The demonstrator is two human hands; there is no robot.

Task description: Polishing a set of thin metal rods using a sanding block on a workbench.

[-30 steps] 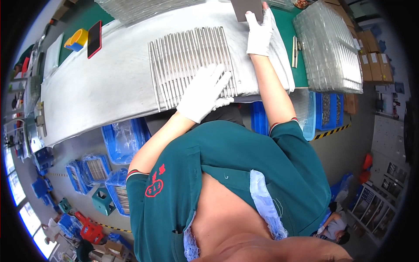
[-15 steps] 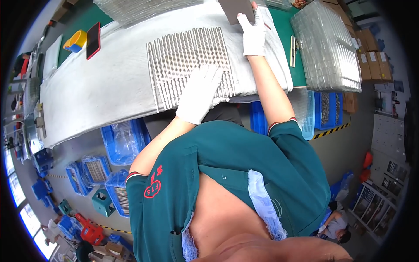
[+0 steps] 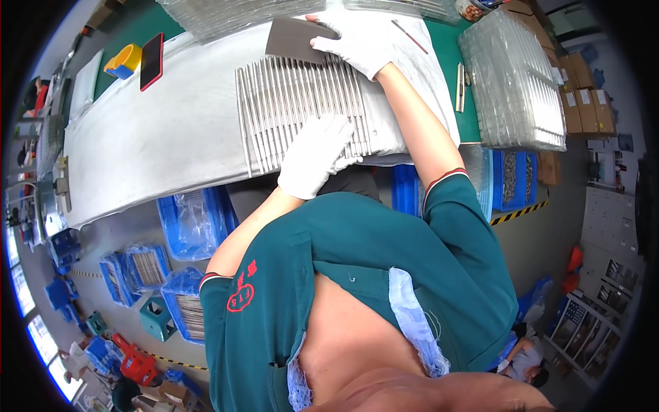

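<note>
Slim silver metal rods (image 3: 295,96) lie side by side in a row on a white cloth (image 3: 158,130). My left hand (image 3: 316,154), in a white glove, rests flat over the near ends of the rods at the right part of the row, fingers stretched out. A dark grey rectangular sheet (image 3: 294,40) is pinched at its right edge by my gloved right hand (image 3: 360,47); some bare fingertips show. The sheet sits at the far ends of the rods, overlapping some of them. Whether it presses on them I cannot tell.
A red-edged phone (image 3: 152,62) and a yellow tape dispenser (image 3: 123,62) stand at the left. Stacked clear plastic trays (image 3: 511,82) rise on the right; more (image 3: 233,17) lie at the back. A thin pen-like stick (image 3: 410,37) lies on the cloth. Blue crates (image 3: 195,223) stand below the table.
My right hand has swung left and a little nearer with the grey sheet, from beyond the cloth's right part to over the rods' far ends. The left hand stays nearly in place.
</note>
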